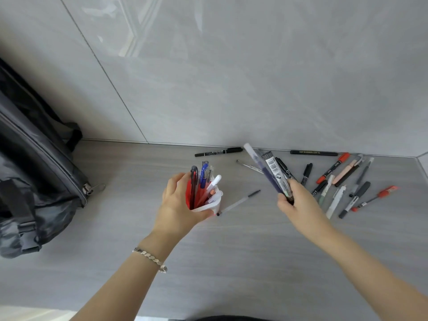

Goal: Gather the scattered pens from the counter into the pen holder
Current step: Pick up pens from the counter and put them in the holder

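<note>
My left hand (179, 202) grips the white pen holder (214, 205), which has a red inside and several pens standing in it. My right hand (295, 201) holds a bunch of pens (269, 171) raised above the counter, their ends pointing up and away, to the right of the holder. A clear pen with a black cap (239, 202) lies just right of the holder. Several more pens and markers (342, 181) lie scattered on the counter to the right, among them a red-capped marker (333, 167). Two black pens (218, 152) (313, 153) lie along the wall.
A dark grey backpack (34, 172) stands on the grey counter (231, 262) at the left. A tiled grey wall (231, 77) rises directly behind the pens. A silver bracelet (150, 259) is on my left wrist.
</note>
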### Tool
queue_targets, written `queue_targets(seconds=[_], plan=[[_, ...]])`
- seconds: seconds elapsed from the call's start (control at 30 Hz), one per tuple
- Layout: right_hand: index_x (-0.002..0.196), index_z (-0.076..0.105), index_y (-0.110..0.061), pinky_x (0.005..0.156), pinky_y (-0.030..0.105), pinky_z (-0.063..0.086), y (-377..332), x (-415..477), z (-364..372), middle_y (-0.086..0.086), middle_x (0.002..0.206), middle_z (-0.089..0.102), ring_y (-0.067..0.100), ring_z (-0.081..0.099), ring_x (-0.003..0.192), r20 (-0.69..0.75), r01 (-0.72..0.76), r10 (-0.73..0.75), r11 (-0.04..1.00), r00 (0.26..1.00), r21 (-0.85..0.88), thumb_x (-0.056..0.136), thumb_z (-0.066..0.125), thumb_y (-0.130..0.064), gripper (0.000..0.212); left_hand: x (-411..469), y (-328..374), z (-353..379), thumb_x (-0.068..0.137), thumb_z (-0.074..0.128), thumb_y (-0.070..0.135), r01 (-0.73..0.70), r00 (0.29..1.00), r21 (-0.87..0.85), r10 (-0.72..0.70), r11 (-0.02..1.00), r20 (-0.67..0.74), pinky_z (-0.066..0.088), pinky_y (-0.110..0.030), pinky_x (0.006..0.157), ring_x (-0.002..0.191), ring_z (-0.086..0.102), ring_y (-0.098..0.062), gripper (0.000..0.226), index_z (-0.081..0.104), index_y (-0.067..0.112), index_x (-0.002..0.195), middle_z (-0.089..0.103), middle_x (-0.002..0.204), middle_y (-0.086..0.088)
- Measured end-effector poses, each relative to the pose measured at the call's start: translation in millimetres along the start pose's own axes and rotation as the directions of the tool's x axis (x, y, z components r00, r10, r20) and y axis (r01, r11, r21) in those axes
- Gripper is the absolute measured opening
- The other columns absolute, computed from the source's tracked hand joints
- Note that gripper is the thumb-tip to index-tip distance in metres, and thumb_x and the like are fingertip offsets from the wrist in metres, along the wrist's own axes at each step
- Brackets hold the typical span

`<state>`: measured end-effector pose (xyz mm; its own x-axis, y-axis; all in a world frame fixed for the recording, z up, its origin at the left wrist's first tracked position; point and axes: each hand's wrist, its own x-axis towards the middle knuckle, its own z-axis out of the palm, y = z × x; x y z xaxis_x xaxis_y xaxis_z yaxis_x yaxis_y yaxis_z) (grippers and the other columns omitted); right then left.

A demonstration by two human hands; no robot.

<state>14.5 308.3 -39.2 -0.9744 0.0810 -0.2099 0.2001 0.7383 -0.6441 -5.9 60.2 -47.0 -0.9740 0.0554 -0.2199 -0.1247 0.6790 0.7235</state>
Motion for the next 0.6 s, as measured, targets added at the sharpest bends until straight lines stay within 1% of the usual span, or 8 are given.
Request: queue_targets(seconds=[0.07, 0.13, 0.2, 0.27, 0.33, 0.4, 0.5, 0.6], plan=[[0.082, 0.047, -0.006, 0.047, 0.018, 0.03, -18, -21, -3, -0.004, 0.06, 0.036, 0.008, 0.032, 0.049, 0.005, 0.02, -0.021, 0.989, 1.0, 0.146, 0.091, 0.05, -0.009, 0.01, -2, 11, -2, 0.049, 0.079, 0.049, -0.05, 0.997, 0.114, 0.056, 0.992, -0.054, 0.021, -0.041, 0.114, 0.134, 0.023, -0.014, 0.106, 0.025, 0.028, 0.137, 0.027, 0.137, 0.012], [0.079, 0.046, -0.01, 0.046, 0.017, 0.031, -31, -36, 0, -0.004, 0.058, 0.035, 0.007, 0.034, 0.049, 0.037, 0.029, -0.039, 0.97, 0.999, 0.241, 0.091, 0.051, -0.01, 0.013, -7, 32, -12, 0.056, 0.065, 0.06, -0.14, 0.975, 0.076, 0.151, 0.987, -0.162, 0.015, -0.031, 0.112, 0.133, 0.019, -0.005, 0.097, 0.024, 0.027, 0.138, 0.027, 0.138, 0.015], [0.08, 0.045, -0.01, 0.047, 0.02, 0.029, -40, -43, 7, -0.001, 0.06, 0.036, 0.007, 0.032, 0.05, 0.09, 0.017, -0.048, 0.949, 0.995, 0.316, 0.092, 0.05, -0.01, 0.013, -13, 56, -27, 0.079, 0.059, 0.044, -0.199, 0.977, -0.229, 0.175, 0.953, -0.12, 0.032, -0.013, 0.097, 0.113, 0.04, 0.005, 0.059, 0.033, 0.032, 0.13, 0.041, 0.124, 0.024], [0.082, 0.047, -0.015, 0.048, 0.02, 0.029, -49, -45, 15, -0.001, 0.061, 0.038, 0.007, 0.031, 0.051, 0.148, 0.009, -0.066, 0.934, 0.987, 0.357, 0.092, 0.05, -0.01, 0.011, -17, 71, -34, 0.09, 0.05, 0.02, -0.186, 0.98, -0.474, 0.198, 0.86, -0.025, 0.046, -0.008, 0.07, 0.081, 0.057, 0.002, 0.027, 0.048, 0.033, 0.113, 0.064, 0.097, 0.021], [0.082, 0.048, -0.028, 0.05, 0.017, 0.031, -56, -44, 20, -0.007, 0.062, 0.04, 0.005, 0.034, 0.052, 0.186, 0.035, -0.109, 0.932, 0.976, 0.36, 0.092, 0.05, -0.011, 0.019, -18, 75, -38, 0.09, 0.049, 0.009, -0.182, 0.981, -0.537, 0.186, 0.824, -0.047, 0.05, -0.012, 0.058, 0.065, 0.061, -0.001, 0.023, 0.058, 0.03, 0.093, 0.07, 0.073, 0.017], [0.085, 0.047, -0.038, 0.056, 0.011, 0.036, -61, -42, 21, -0.011, 0.068, 0.044, 0.001, 0.043, 0.058, 0.191, 0.077, -0.146, 0.942, 0.971, 0.328, 0.092, 0.052, -0.015, 0.025, -18, 73, -43, 0.088, 0.051, 0.004, -0.188, 0.982, -0.568, 0.132, 0.801, -0.138, 0.052, -0.015, 0.057, 0.06, 0.061, -0.003, 0.022, 0.06, 0.023, 0.08, 0.07, 0.065, 0.014], [0.116, 0.05, -0.039, 0.07, 0.0, 0.036, -63, -37, 13, -0.017, 0.09, 0.044, -0.011, 0.048, 0.075, 0.135, 0.089, -0.129, 0.959, 0.982, 0.27, 0.093, 0.051, -0.021, 0.029, -14, 55, -54, 0.086, 0.056, 0.008, -0.22, 0.943, -0.488, 0.056, 0.845, -0.329, 0.055, -0.024, 0.066, 0.07, 0.065, -0.009, 0.025, 0.057, 0.029, 0.072, 0.07, 0.068, 0.014], [0.125, 0.056, -0.023, 0.07, -0.002, 0.035, -69, -27, 4, -0.015, 0.088, 0.042, -0.007, 0.049, 0.075, 0.123, 0.15, -0.171, 0.976, 0.978, 0.157, 0.093, 0.051, -0.014, 0.033, -12, 36, -54, 0.083, 0.06, 0.009, -0.177, 0.942, -0.276, 0.082, 0.945, -0.325, 0.048, -0.008, 0.066, 0.071, 0.063, 0.004, 0.029, 0.052, 0.034, 0.071, 0.066, 0.073, 0.013]])
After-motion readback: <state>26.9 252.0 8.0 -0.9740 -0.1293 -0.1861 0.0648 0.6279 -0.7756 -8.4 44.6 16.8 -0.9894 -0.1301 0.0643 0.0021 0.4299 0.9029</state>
